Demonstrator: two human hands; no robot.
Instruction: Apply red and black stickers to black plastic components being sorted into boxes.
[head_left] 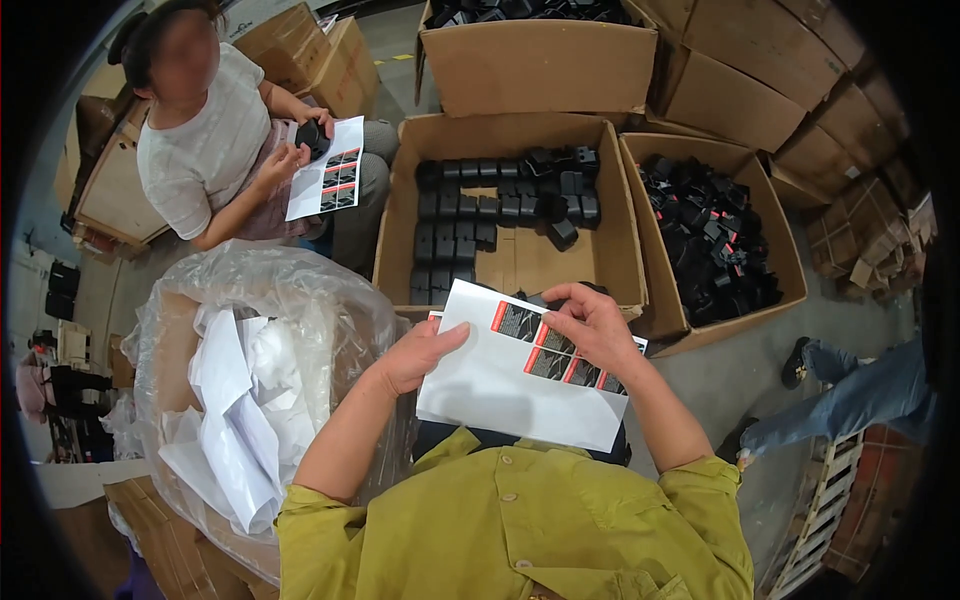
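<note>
A white sheet of labels (520, 395) is held over my lap, with black-and-red printed labels along its upper right part and a bare white area below and at left. My left hand (425, 358) grips the sheet's left edge, thumb on top and fingers underneath. On the upper right, my right hand (597, 332) pinches at the sheet's top edge beside a label, thumb against index finger. Whether a label is lifted there is too small to tell. Just beyond the sheet stands an open carton (510, 262) holding rows of black plastic parts (450, 245).
At left, a plastic-lined box (170, 350) holds crumpled white paper (235, 410). A carton of loose black parts (705, 240) stands at right, another carton (540, 70) behind. A seated co-worker (205, 130) holds a black part and a label sheet. Someone's legs (840, 405) show at right.
</note>
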